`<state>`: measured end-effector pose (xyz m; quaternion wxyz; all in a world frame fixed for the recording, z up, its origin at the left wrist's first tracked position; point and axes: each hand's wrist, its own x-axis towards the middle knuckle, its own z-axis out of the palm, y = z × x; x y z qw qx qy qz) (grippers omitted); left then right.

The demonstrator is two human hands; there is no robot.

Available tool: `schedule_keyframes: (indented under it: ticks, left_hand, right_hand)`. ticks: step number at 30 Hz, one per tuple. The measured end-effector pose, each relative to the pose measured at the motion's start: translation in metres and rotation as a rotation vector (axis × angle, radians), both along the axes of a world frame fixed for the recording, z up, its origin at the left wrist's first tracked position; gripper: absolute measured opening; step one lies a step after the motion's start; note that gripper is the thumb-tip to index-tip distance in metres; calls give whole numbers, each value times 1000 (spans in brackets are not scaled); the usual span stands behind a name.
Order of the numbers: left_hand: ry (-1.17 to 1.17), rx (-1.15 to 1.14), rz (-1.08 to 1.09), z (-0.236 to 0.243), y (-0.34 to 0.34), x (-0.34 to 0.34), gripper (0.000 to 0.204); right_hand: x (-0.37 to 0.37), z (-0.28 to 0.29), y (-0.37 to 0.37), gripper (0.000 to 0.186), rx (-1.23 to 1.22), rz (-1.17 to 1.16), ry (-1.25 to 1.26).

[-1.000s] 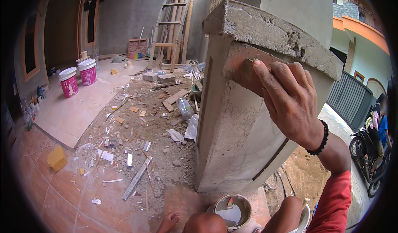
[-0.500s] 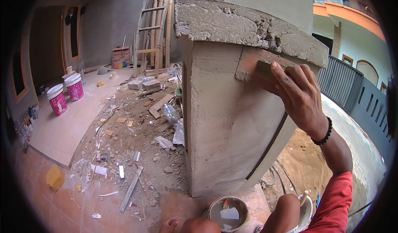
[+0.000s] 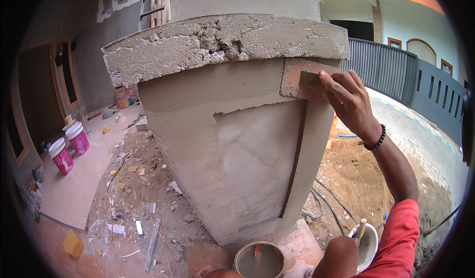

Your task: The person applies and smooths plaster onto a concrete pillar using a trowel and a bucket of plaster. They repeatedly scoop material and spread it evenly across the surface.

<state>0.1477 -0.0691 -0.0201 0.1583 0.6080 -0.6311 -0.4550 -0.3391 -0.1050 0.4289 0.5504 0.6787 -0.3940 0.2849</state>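
Note:
My right hand (image 3: 349, 97), with a dark beaded bracelet at its wrist, grips the dark handle of a flat rectangular plastering float (image 3: 291, 80). The float's mortar-smeared, reddish plate lies against the upper right of a grey plastered pillar (image 3: 183, 124), just under its rough, pitted ledge (image 3: 168, 50). Below the float is a smoother recessed panel (image 3: 257, 164) with a dark groove along its right side. At the bottom edge, a bit of what may be my left hand (image 3: 202, 272) shows; its fingers are cut off from view.
Below the pillar stands a bucket of grey liquid (image 3: 259, 262); right of it, a white pail (image 3: 367, 248) holds a wooden-handled tool. Cables (image 3: 336, 206) cross the sand. Rubble and scraps (image 3: 148, 179) litter the left ground, past which stand pink-and-white paint buckets (image 3: 62, 156).
My view has swung right, so more of the pillar's front and recessed panel shows. My right hand and the float have moved right along the underside of the ledge.

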Motion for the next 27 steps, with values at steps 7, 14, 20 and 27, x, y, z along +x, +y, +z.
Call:
schedule_keyframes:
  ticks: [7, 14, 20, 27]
  left_hand:
    - [111, -11, 3, -6, -5, -9, 55]
    - [161, -35, 9, -8, -2, 3, 54]
    - [199, -30, 14, -9, 3, 4, 52]
    - [201, -17, 25, -9, 0, 5, 50]
  right_hand:
    - [-53, -6, 16, 60, -7, -53, -45]
    - [-1, -26, 57, 65, 17, -10, -73]
    - [117, 0, 12, 72, 99, 106, 128]
    - [99, 11, -3, 68, 90, -13, 68]
